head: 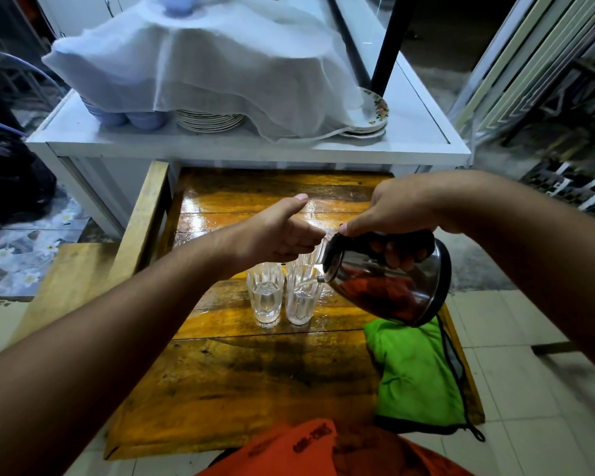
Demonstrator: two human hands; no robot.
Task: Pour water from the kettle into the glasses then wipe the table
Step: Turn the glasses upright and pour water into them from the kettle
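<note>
back glasses (pixel 306 259): mostly hidden behind the left hand (pixel 282 231) and the kettle (pixel 389 280); their number and water level cannot be told.
left fingertips: hidden against the kettle lid; whether they touch it cannot be told.
right fingers (pixel 395 255): partly hidden, wrapped round the kettle handle.
green cloth (pixel 416 376): its far end covered by the kettle.
plates (pixel 210 120): upper stacks hidden under the white cloth (pixel 200 63).
blue bowl (pixel 179 3): cut off by the top edge.
right background: blurred, contents unclear.
</note>
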